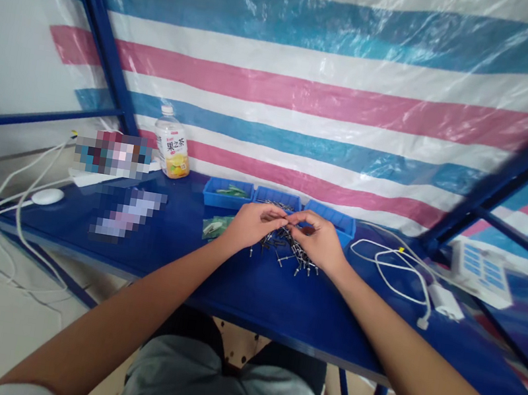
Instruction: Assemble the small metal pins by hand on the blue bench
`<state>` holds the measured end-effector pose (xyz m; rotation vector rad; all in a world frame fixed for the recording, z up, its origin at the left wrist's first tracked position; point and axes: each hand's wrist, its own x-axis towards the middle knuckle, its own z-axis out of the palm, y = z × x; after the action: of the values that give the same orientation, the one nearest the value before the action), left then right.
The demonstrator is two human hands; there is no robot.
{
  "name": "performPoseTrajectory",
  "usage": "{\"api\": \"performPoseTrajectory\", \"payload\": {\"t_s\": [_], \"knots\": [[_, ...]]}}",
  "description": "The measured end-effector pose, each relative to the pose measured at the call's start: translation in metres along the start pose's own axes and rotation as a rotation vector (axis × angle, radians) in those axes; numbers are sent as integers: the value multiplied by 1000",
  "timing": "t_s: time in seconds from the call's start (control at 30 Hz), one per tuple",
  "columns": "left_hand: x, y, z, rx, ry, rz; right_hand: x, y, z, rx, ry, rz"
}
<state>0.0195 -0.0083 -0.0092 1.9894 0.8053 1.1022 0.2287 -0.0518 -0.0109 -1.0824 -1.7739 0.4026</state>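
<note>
My left hand [257, 224] and my right hand [316, 236] meet fingertip to fingertip over a loose pile of small dark pins with silvery ends [297, 256], which look like blind rivets. Both hands are closed in a pinch; whatever lies between the fingers is too small and too hidden to make out. Just behind stand three blue trays: the left tray [226, 202] has green items in it, the middle tray [278, 195] holds thin metal pins, and the right tray [340, 223] is partly covered by my right hand. Green-and-clear packets [216, 227] lie beside my left wrist.
A drink bottle [172, 146] stands at the back left of the blue table [239, 294]. Further left are a white round object [48, 196] and hanging cables. To the right lie a white cable [384, 263], a charger [446, 302] and a white power strip [482, 273].
</note>
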Motion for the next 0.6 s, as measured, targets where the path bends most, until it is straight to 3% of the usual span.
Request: {"api": "performPoseTrajectory", "payload": {"t_s": [0.3,0.6], "knots": [[0,-8,4,-80,50,-36,0,10,4,153,-18,146],[-1,-5,7,-134,31,-42,-2,6,4,101,-60,114]]}}
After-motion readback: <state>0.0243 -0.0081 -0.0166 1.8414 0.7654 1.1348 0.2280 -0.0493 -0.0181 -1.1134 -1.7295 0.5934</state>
